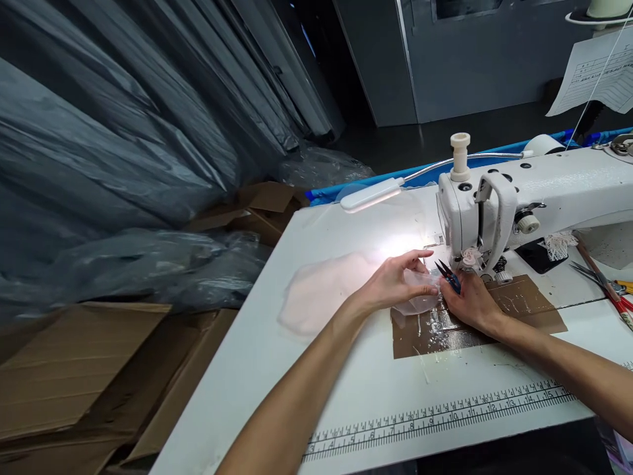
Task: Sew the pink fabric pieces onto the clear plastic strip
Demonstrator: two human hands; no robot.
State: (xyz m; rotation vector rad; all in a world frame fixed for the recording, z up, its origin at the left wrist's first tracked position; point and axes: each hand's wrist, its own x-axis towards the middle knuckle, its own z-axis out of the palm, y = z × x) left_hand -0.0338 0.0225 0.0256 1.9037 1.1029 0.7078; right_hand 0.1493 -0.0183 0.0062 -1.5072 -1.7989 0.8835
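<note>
L hand (395,280) & R hand (469,303) are over white desk (247,382), near sewing machine (558,185). Sheer pale fabric (316,293) lies on desk, L of machine, reaching L hand; thumb & index apart, can't tell if fabric's pinched. R hand grips thread snips (452,280), pts up-left. Pink rosette (470,256) just beyond R hand.

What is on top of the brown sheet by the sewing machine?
Shiny tape and pale scraps show on the brown sheet, with sheer fabric and the right hand partly over it. Whatever lies beneath the hand is hidden.
</note>
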